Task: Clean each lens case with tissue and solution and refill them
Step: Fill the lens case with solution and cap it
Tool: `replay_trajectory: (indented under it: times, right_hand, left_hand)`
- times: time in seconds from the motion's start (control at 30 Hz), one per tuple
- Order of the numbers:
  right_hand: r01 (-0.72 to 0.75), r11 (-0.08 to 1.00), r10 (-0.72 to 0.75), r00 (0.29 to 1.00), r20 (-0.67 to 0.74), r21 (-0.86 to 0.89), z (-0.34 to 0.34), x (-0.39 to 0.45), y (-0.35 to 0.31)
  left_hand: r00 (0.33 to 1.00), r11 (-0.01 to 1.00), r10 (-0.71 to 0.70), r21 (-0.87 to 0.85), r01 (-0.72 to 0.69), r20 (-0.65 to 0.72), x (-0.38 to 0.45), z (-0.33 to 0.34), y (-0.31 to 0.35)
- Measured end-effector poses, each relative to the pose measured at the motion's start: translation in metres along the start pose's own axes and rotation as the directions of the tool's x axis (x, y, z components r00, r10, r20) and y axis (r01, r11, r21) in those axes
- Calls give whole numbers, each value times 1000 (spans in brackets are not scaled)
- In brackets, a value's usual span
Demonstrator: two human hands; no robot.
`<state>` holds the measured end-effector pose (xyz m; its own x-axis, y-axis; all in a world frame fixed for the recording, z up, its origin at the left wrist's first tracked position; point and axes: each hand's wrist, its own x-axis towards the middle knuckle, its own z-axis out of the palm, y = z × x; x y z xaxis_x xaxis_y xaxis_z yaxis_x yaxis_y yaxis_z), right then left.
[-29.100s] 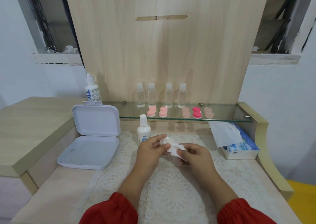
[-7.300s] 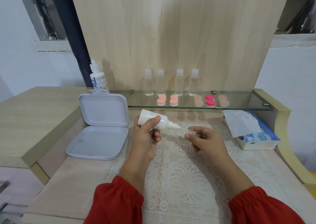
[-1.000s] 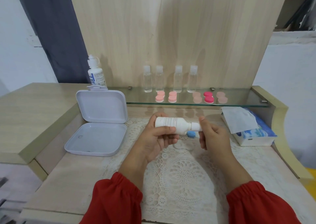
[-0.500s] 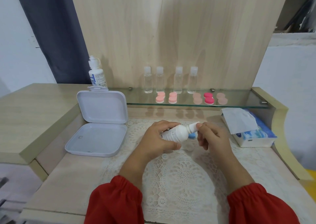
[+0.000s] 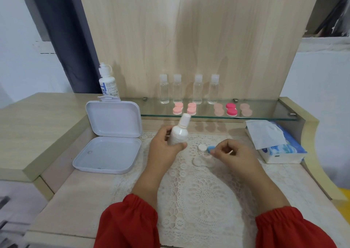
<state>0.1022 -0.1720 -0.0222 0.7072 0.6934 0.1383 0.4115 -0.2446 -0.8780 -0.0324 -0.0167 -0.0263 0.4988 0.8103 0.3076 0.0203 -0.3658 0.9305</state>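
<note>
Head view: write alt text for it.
A person's left hand holds a white solution bottle upright while the right hand pinches a blue cap above an open clear lens case on a lace mat.

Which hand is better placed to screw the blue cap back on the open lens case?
Right. The right hand already pinches the blue cap just above the lens case; the left hand grips the solution bottle.
</note>
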Motion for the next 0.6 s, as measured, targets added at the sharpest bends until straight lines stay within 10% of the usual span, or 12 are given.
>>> replay_trajectory:
  times: [0.37,0.47,0.6]
  right_hand:
    - [28,903,52,984,173,-428,2,-8,-7]
    - [20,902,53,986,159,-430,2,-8,-6]
    - [12,901,60,987,151,-433,2,-6,-6]
  left_hand:
    - [987,988,-86,118,102,-137,8,-4,-11]
    - [920,932,272,316,-179,-281,-1,1,-5]
    - [923,887,369,254,-385,110,-13,13,1]
